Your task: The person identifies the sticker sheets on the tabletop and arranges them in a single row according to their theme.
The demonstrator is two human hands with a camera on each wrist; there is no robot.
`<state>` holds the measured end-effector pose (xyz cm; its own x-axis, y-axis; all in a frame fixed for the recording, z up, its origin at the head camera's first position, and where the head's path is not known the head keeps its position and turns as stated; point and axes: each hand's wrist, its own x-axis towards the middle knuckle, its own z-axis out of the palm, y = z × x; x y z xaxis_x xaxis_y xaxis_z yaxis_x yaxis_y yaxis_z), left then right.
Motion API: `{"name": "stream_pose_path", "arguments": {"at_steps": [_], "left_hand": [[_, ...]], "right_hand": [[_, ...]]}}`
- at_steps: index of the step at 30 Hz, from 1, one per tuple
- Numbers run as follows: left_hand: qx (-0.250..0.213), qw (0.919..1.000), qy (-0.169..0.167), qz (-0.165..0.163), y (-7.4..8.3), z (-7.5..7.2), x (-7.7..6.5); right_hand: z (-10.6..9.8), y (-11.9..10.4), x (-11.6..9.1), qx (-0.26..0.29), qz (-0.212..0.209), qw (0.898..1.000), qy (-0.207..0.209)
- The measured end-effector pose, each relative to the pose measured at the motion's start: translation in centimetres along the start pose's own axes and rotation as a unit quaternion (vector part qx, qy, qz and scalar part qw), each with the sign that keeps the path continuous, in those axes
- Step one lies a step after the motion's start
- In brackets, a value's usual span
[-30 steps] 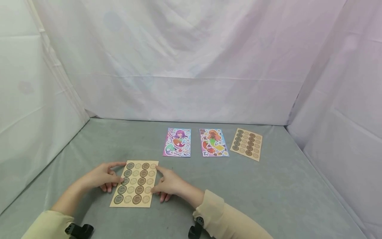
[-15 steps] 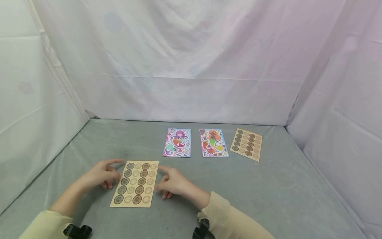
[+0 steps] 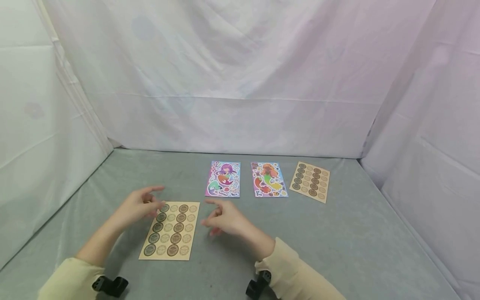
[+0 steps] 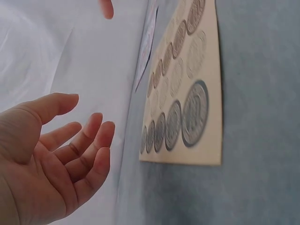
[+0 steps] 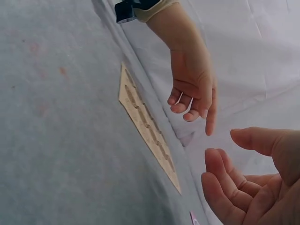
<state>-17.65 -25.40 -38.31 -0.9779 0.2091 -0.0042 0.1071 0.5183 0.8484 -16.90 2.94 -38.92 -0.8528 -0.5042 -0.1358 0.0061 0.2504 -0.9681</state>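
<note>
A tan sticker sheet (image 3: pixel 168 229) with rows of round grey, cream and brown seals lies flat on the grey cloth. My left hand (image 3: pixel 140 205) is raised over its upper left corner, fingers loosely bent and holding nothing. In the left wrist view the left palm (image 4: pixel 51 168) shows beside the sheet, apart from it. To the right of the sheet hovers my right hand (image 3: pixel 226 217), its index finger stretched out and nothing between finger and thumb. The right wrist view shows its relaxed fingers (image 5: pixel 225 187).
Two colourful mermaid sticker sheets, one purple-haired (image 3: pixel 223 179) and one orange-haired (image 3: pixel 268 179), lie farther back. Another tan seal sheet (image 3: pixel 310 181) lies tilted to their right. White cloth walls (image 3: pixel 240 125) enclose the table at the back and sides.
Both hands have let go of the tan sheet's edges and lifted. The left has moved up and forward over the corner; the right has drawn away to the right. The sheet stays put.
</note>
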Motion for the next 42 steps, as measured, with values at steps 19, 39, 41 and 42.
{"name": "stream_pose_path", "arguments": {"at_steps": [19,39,41,42], "left_hand": [[-0.008,0.997,0.042,0.065,3.3,1.5,1.5],[-0.073,0.9903,0.05,0.107,6.5,3.9,3.4],[-0.08,0.9901,0.049,0.105,6.8,4.2,3.6],[-0.083,0.9901,0.048,0.103,6.9,4.3,3.7]], "right_hand": [[-3.6,-1.7,-0.9,-0.015,-0.03,0.999,0.042],[-6.9,-3.0,-2.1,-0.019,-0.026,0.993,0.117],[-7.3,-3.1,-2.2,-0.018,-0.027,0.992,0.123],[-7.4,-3.1,-2.3,-0.018,-0.028,0.991,0.126]]}}
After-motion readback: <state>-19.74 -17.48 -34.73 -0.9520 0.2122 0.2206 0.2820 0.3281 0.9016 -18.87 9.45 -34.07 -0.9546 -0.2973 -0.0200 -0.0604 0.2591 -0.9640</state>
